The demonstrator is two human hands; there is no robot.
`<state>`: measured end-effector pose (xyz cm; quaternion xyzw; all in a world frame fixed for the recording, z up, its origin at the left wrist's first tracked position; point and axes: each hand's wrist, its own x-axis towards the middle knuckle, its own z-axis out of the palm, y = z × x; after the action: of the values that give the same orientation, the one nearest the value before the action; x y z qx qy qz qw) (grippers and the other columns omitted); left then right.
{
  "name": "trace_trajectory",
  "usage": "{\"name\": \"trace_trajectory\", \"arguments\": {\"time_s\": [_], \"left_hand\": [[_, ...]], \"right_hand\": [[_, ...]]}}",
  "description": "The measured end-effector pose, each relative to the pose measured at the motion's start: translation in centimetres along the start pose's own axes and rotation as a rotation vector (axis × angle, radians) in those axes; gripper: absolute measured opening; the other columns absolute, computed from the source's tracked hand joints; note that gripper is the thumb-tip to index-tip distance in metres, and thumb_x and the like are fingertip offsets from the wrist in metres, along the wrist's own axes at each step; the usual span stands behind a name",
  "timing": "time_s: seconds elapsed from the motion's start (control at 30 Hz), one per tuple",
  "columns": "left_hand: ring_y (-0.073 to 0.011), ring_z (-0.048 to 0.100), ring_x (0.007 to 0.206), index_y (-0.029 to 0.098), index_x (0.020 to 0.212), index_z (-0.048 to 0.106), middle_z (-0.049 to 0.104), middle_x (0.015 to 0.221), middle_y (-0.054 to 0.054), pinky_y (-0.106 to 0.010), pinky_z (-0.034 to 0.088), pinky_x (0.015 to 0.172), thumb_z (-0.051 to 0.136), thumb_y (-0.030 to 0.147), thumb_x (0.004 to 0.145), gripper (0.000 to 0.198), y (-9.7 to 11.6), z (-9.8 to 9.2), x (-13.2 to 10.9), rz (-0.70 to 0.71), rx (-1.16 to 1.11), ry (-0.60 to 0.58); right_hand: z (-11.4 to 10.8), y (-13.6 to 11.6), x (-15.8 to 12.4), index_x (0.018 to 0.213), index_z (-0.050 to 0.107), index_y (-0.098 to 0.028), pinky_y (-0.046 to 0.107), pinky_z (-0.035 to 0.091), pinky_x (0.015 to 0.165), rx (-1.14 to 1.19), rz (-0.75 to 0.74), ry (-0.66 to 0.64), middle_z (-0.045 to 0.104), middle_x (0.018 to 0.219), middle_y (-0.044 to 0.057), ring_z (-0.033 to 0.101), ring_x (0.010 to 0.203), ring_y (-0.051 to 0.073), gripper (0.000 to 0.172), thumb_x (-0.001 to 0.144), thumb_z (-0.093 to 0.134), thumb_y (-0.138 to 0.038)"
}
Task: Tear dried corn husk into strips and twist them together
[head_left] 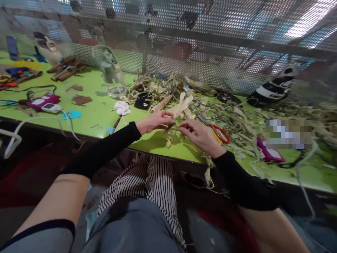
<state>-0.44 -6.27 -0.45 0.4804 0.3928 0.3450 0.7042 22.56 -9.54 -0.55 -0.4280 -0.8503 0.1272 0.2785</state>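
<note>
Pale dried leaf strips, joined in a small bundle (182,105), stand up between my two hands over the green table (142,143). My left hand (158,121) has its fingers closed on the bundle's lower end. Close by on the right, my right hand (197,133) has its thumb and index finger brought together near the same end; whatever lies between those fingertips is too small to make out. Red-handled scissors (220,134) lie just beyond my right hand, blades toward the leaf pile (158,86). A small curled scrap (169,143) rests below my hands.
Leaf scraps cover the table's back and right side. A dark phone (142,101), crumpled tissue (122,107) and green bottle (110,68) stand or lie left of centre. Purple devices (43,102) with white cables lie at both sides. A black bottle (273,88) leans against the mesh screen (168,49).
</note>
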Motion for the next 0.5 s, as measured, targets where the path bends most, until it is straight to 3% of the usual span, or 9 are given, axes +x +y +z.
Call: {"name": "trace_trajectory", "arguments": {"time_s": [0.1, 0.17, 0.23, 0.33, 0.47, 0.5], "left_hand": [[-0.0069, 0.062, 0.071, 0.015, 0.102, 0.064, 0.068, 0.083, 0.002, -0.024, 0.049, 0.071, 0.076, 0.003, 0.083, 0.025, 0.7, 0.0, -0.1, 0.069, -0.020, 0.028], [-0.0058, 0.060, 0.070, 0.016, 0.094, 0.064, 0.067, 0.083, 0.002, -0.022, 0.047, 0.067, 0.072, 0.003, 0.085, 0.017, 0.8, -0.1, 0.0, 0.120, -0.006, 0.049], [-0.0050, 0.059, 0.070, 0.015, 0.086, 0.063, 0.067, 0.084, 0.001, -0.020, 0.047, 0.067, 0.070, 0.003, 0.087, 0.014, 0.7, -0.4, 0.1, 0.166, 0.001, 0.091], [-0.0056, 0.060, 0.073, 0.015, 0.085, 0.064, 0.067, 0.086, 0.000, -0.020, 0.049, 0.070, 0.071, 0.006, 0.087, 0.012, 0.5, -0.8, 0.3, 0.198, 0.001, 0.146], [-0.0076, 0.060, 0.075, 0.014, 0.088, 0.068, 0.069, 0.090, -0.003, -0.024, 0.050, 0.074, 0.070, 0.009, 0.088, 0.006, 1.0, -1.2, -0.3, 0.227, 0.094, 0.173], [-0.0080, 0.059, 0.074, 0.014, 0.088, 0.069, 0.069, 0.089, -0.003, -0.025, 0.050, 0.074, 0.070, 0.009, 0.088, 0.005, 1.3, -1.2, -0.5, 0.232, 0.130, 0.173]], "right_hand": [[-2.4, 3.3, -0.9, 0.092, 0.066, -0.023, 0.036, 0.047, 0.068, -0.259, 0.182, 0.056, 0.073, 0.091, 0.009, 0.063, 0.075, 0.024, 0.017, 0.093, 0.060, -0.039], [-3.8, 5.4, -1.7, 0.078, 0.061, -0.024, 0.037, 0.044, 0.065, -0.426, 0.361, -0.061, 0.069, 0.077, 0.010, 0.061, 0.068, 0.026, 0.013, 0.086, 0.063, -0.033], [-4.6, 6.7, -2.5, 0.066, 0.052, -0.026, 0.037, 0.042, 0.063, -0.459, 0.424, -0.217, 0.063, 0.067, 0.007, 0.058, 0.062, 0.025, 0.022, 0.082, 0.064, -0.032], [-4.6, 6.9, -3.4, 0.065, 0.049, -0.026, 0.036, 0.045, 0.066, -0.456, 0.427, -0.242, 0.066, 0.069, 0.008, 0.062, 0.066, 0.025, 0.021, 0.081, 0.064, -0.029], [-4.0, 6.3, -3.4, 0.079, 0.060, -0.023, 0.036, 0.046, 0.070, -0.506, 0.477, -0.179, 0.071, 0.079, 0.011, 0.067, 0.077, 0.028, 0.002, 0.080, 0.061, -0.024], [-4.0, 6.2, -3.2, 0.083, 0.062, -0.021, 0.036, 0.046, 0.071, -0.529, 0.496, -0.160, 0.071, 0.081, 0.012, 0.067, 0.080, 0.029, 0.004, 0.082, 0.061, -0.025]]}}
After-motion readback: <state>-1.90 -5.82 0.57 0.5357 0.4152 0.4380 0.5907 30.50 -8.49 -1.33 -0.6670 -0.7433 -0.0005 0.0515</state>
